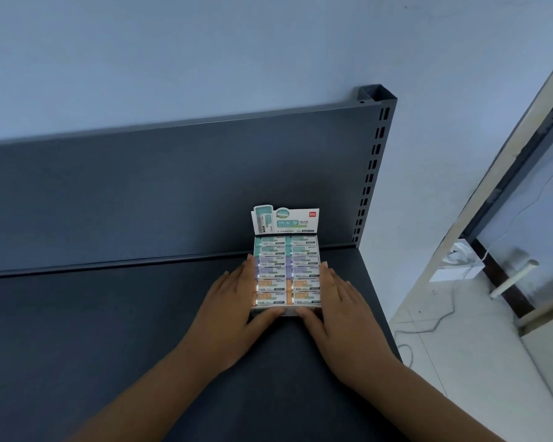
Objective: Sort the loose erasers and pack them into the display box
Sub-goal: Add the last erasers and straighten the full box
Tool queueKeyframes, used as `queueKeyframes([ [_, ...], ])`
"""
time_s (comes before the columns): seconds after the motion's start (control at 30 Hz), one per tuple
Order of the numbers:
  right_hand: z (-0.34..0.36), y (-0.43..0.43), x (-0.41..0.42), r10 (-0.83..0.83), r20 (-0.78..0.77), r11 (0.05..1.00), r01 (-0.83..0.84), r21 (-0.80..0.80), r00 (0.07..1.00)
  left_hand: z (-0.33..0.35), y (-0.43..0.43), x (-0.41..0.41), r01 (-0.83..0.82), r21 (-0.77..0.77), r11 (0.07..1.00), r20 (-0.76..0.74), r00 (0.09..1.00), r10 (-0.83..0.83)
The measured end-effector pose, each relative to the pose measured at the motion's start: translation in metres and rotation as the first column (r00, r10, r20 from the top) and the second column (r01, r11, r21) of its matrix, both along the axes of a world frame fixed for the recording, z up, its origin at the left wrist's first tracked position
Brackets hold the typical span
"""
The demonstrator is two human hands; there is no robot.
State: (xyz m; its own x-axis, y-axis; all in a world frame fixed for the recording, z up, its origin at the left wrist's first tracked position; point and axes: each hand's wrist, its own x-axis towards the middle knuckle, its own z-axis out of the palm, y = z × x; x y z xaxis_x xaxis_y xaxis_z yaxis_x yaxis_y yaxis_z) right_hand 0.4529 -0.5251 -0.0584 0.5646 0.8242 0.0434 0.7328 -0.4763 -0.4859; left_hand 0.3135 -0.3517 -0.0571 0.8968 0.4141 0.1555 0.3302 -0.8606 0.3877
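Left hand (237, 301) and right hand (336, 301), both flat with fingers straight, lie against the left and right sides of the display box (286, 220); both thumbs touch its front edge. The box sits on a dark grey shelf (109, 330), close to the back panel (173, 186), header card upright. Erasers (272, 271) fill it in two columns: green at the back, purple in the middle, orange in front. Slotted upright (374, 161) at right.
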Motion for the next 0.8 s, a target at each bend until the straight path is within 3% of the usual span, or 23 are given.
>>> queueKeyframes([
  [0.27,0.006,-0.015,0.022,0.133,-0.024,0.990,-0.134,-0.042,0.991,0.005,0.000,-0.004,-0.023,-0.079,0.997,-0.025,0.999,0.021],
  [0.8,-0.002,-0.007,0.015,0.062,0.045,0.997,-0.061,-0.039,0.997,0.000,0.005,-0.003,0.002,-0.108,0.994,-0.037,0.999,-0.006],
])
